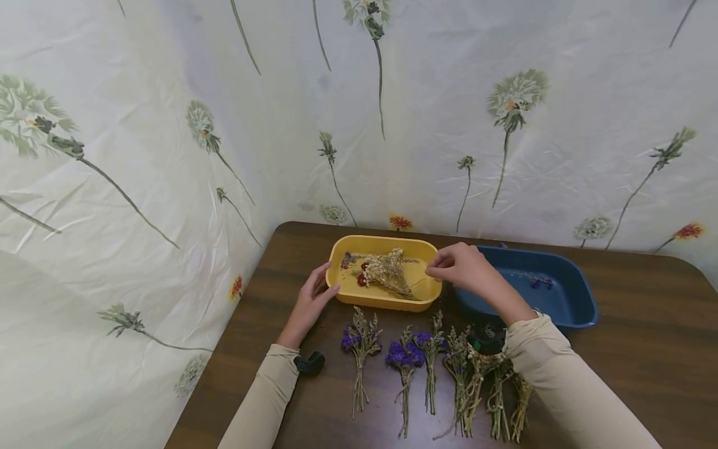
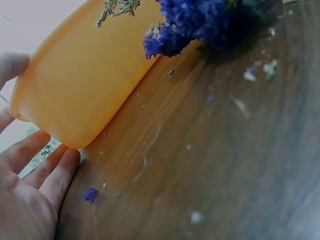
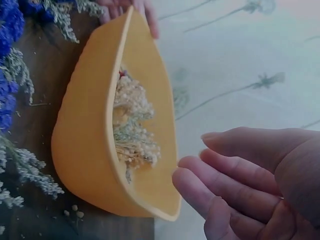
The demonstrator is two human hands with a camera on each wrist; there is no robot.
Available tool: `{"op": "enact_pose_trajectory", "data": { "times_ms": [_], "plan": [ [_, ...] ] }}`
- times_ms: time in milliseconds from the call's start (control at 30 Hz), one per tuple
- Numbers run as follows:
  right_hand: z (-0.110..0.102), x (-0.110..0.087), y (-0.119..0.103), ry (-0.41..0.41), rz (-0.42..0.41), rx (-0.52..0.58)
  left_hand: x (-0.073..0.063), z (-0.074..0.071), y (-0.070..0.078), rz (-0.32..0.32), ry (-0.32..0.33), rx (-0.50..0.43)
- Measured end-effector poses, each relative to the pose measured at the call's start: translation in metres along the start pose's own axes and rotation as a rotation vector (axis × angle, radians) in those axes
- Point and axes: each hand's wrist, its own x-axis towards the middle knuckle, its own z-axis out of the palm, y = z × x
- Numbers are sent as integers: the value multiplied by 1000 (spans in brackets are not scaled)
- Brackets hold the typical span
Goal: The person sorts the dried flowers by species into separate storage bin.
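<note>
My left hand (image 1: 310, 300) rests against the left end of a yellow plastic tub (image 1: 387, 302), its fingers fairly straight; the left wrist view shows fingertips at the tub's outer wall and rim. Inside lie a bunch of pale dried flowers (image 1: 387, 269), dark red flower heads (image 1: 361, 279) and loose bits. Over the tub's right end hovers my right hand (image 1: 462, 265), thumb and fingertips close together. The right wrist view shows this right hand (image 3: 250, 185) with loosely bent fingers beside the rim and nothing visible between them.
A blue tub (image 1: 561, 315) with a few purple sprigs (image 1: 538, 282) stands to the right. Along the near side lie several tied dried bunches, including a purple one (image 1: 405, 355) and a pale one (image 1: 477, 368). Crumbs dot the brown table (image 2: 240, 165); a flowered cloth (image 1: 426, 125) hangs behind.
</note>
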Motion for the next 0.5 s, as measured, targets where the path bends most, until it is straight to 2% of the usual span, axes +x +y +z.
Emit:
{"op": "enact_pose_trajectory", "data": {
  "times_ms": [167,500],
  "plan": [
    [-3,-18,-2,29,-17,-19,0,-1,2,0,-5,16],
    [-3,-47,2,60,-37,22,1,-1,0,28,2,7]
  ]
}}
